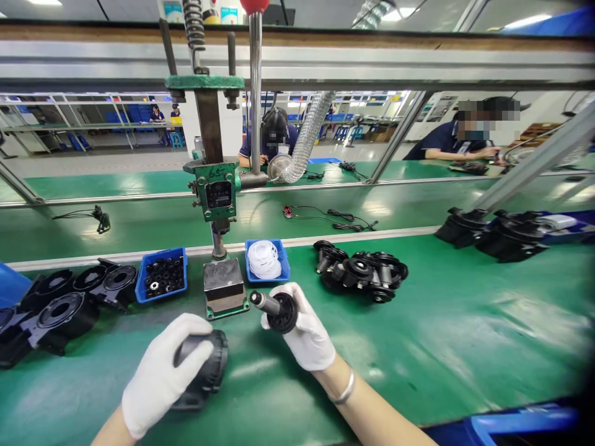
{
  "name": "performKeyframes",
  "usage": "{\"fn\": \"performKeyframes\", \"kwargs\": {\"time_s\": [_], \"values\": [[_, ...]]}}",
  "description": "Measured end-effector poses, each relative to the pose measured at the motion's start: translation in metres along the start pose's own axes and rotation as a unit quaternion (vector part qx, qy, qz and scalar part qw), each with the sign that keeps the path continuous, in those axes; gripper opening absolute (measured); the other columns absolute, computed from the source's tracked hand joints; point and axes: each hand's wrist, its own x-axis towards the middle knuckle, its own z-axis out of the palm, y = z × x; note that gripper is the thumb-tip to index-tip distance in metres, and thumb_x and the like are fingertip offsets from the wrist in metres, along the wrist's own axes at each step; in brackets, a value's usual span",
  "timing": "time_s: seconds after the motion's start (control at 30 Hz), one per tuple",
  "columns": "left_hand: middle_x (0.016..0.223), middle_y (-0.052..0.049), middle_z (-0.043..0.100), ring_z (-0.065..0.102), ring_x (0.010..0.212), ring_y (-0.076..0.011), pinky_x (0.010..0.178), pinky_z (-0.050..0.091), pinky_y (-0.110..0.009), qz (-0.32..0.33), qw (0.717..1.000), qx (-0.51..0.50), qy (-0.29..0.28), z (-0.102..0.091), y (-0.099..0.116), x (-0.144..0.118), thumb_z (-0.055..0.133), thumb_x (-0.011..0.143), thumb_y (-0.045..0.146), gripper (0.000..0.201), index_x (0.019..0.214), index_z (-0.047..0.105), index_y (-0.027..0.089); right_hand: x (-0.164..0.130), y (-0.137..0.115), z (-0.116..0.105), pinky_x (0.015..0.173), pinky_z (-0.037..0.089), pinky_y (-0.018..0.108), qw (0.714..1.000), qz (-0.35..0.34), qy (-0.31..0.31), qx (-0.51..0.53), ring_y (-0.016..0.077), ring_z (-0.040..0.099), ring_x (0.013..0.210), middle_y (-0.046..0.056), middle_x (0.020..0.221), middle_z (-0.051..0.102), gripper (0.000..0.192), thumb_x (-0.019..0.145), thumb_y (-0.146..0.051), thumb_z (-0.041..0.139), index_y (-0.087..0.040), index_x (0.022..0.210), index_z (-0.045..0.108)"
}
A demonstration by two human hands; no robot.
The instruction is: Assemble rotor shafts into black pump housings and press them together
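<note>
- The left hand (160, 375), gloved white, is clamped over a black round housing (204, 371) resting on the green table (441, 334), low and left of centre.
- The right hand (304, 331), also gloved, grips a black rotor (276, 308), its shaft pointing up-left, just above the table at centre.
- Just beyond the hands stands a press (218, 198) with its metal base block (224, 286).
- Two blue bins flank it: black rings (162, 277) left, white rings (264, 259) right.
- More housings (65, 303) lie at the left edge, more rotors (362, 271) right of centre.

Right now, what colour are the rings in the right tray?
White; the rings fill the blue tray, in the head view.
</note>
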Motion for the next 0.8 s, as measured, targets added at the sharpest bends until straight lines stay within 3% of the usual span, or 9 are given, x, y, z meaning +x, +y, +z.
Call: {"fn": "performKeyframes", "kwargs": {"time_s": [0.1, 0.2, 0.27, 0.47, 0.63, 0.8], "values": [[0.113, -0.005, 0.064, 0.058, 0.109, -0.0228, 0.098, 0.043, -0.03, -0.021, 0.959, -0.251, 0.132, 0.012, -0.004, -0.01, 0.049, 0.095, 0.043, 0.025, 0.101, 0.063, 0.022, -0.006, -0.01, 0.013, 0.065, 0.046, 0.031, 0.998, 0.007, -0.002, -0.055, 0.0162, 0.054, 0.071, 0.0, 0.094, 0.048, 0.034, 0.076, -0.036, 0.075, -0.023, 0.092, 0.049], [0.113, -0.005, 0.064, 0.058, 0.11, -0.0223, 0.099, 0.043, -0.03, -0.008, 0.9, -0.4, 0.172, 0.025, -0.002, -0.01, 0.045, 0.097, 0.039, 0.026, 0.102, 0.063, 0.021, -0.016, -0.013, 0.025, 0.064, 0.042, 0.027, 0.986, 0.003, -0.013, -0.166, 0.0147, 0.047, 0.072, -0.001, 0.09, 0.046, 0.037, 0.077, -0.035, 0.077, -0.023, 0.087, 0.044], [0.112, -0.006, 0.064, 0.058, 0.109, -0.0221, 0.099, 0.044, -0.031, 0.008, 0.886, -0.429, 0.178, 0.03, 0.001, -0.007, 0.045, 0.098, 0.037, 0.025, 0.101, 0.063, 0.02, -0.023, -0.01, 0.029, 0.065, 0.039, 0.026, 0.972, -0.007, -0.025, -0.232, 0.0152, 0.042, 0.074, -0.001, 0.087, 0.044, 0.036, 0.078, -0.032, 0.075, -0.023, 0.084, 0.041], [0.111, -0.007, 0.062, 0.059, 0.108, -0.0241, 0.097, 0.045, -0.036, 0.057, 0.909, -0.381, 0.162, 0.025, 0.007, -0.007, 0.046, 0.097, 0.034, 0.02, 0.1, 0.061, 0.02, -0.036, 0.003, 0.033, 0.065, 0.036, 0.027, 0.945, -0.037, -0.04, -0.323, 0.0166, 0.036, 0.073, -0.001, 0.085, 0.037, 0.024, 0.074, -0.015, 0.054, -0.024, 0.085, 0.035], [0.115, -0.008, 0.059, 0.057, 0.109, -0.027, 0.095, 0.046, -0.04, 0.137, 0.947, -0.273, 0.101, 0.023, 0.012, -0.01, 0.054, 0.094, 0.033, 0.017, 0.105, 0.061, 0.022, -0.039, 0.0, 0.048, 0.068, 0.036, 0.03, 0.889, -0.077, -0.057, -0.447, 0.018, 0.037, 0.077, 0.0, 0.088, 0.038, 0.035, 0.056, -0.008, 0.045, -0.024, 0.085, 0.033], [0.116, -0.007, 0.056, 0.057, 0.11, -0.0276, 0.095, 0.046, -0.044, 0.148, 0.95, -0.265, 0.069, 0.029, 0.018, -0.007, 0.051, 0.095, 0.031, 0.016, 0.108, 0.06, 0.026, -0.038, 0.002, 0.064, 0.07, 0.039, 0.032, 0.86, -0.096, -0.06, -0.497, 0.019, 0.039, 0.077, 0.001, 0.089, 0.039, 0.037, 0.054, -0.008, 0.043, -0.023, 0.087, 0.032]]}}
